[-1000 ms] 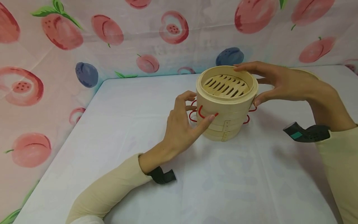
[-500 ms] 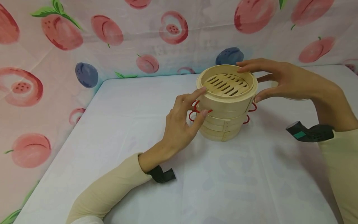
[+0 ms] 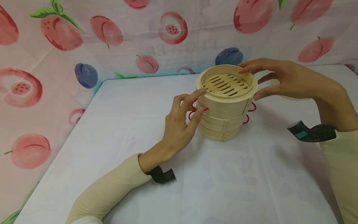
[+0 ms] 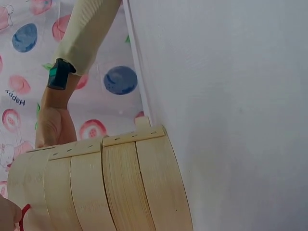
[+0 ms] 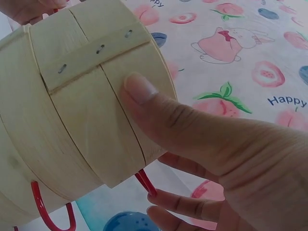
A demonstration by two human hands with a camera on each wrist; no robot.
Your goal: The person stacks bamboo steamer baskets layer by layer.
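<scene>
A stack of pale bamboo steamer baskets point(image 3: 223, 124) stands on the white table, its top tier showing a slatted floor. Thin red handles point(image 3: 252, 107) stick out at its sides. From the front left, my left hand point(image 3: 179, 124) holds the top tier, index finger at the rim and thumb by a red handle. My right hand point(image 3: 293, 79) grips the rim from the right. In the right wrist view, the thumb point(image 5: 144, 94) presses the wall of a steamer basket point(image 5: 86, 130), with other fingers partly behind it. The left wrist view shows the stack point(image 4: 120, 185) and only a bit of my left hand.
Behind my right hand, a pale round thing with a thin rim point(image 3: 296, 99) lies on the table, mostly hidden. The white tabletop point(image 3: 218, 186) ends at a back edge against a fruit-print cloth point(image 3: 126, 31).
The top tier has turned, its front handle shifting left. My left index finger has come up to the rim, and its thumb has moved left. My right hand has shifted slightly right.
</scene>
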